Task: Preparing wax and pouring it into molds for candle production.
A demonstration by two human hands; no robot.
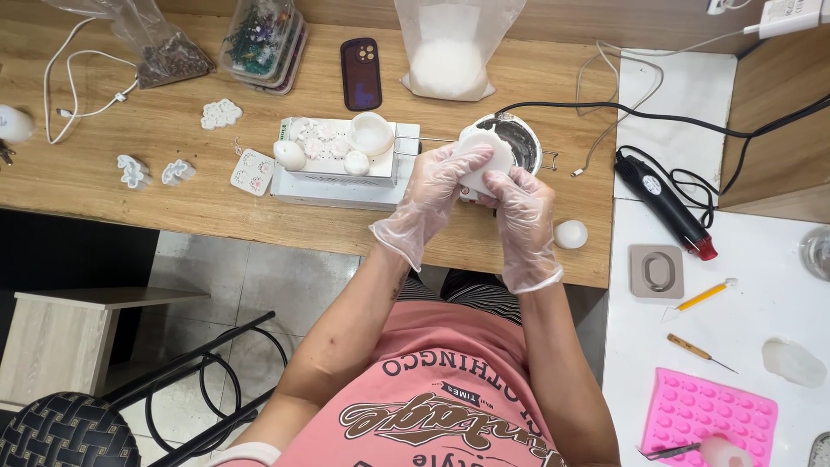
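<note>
Both my hands wear clear plastic gloves and together grip a white round mould (pixel 486 157) above the front edge of the wooden table (pixel 173 190). My left hand (pixel 432 195) wraps its left side, my right hand (pixel 519 212) holds it from below right. Just behind the mould sits a round metal pot (pixel 523 138) with a dark inside. To the left, a white box (pixel 341 173) carries a white cup-shaped mould (pixel 372 132), an egg-shaped white piece (pixel 290 156) and small white cast shapes.
A dark phone (pixel 360 73), a bag of white granules (pixel 450 65), plastic boxes and small white flower moulds (pixel 221 113) lie on the table. On the white surface at right: a black heat gun (pixel 666 203), a pink silicone mould (pixel 709 415), small tools. A white ball (pixel 571 233) rests near the table edge.
</note>
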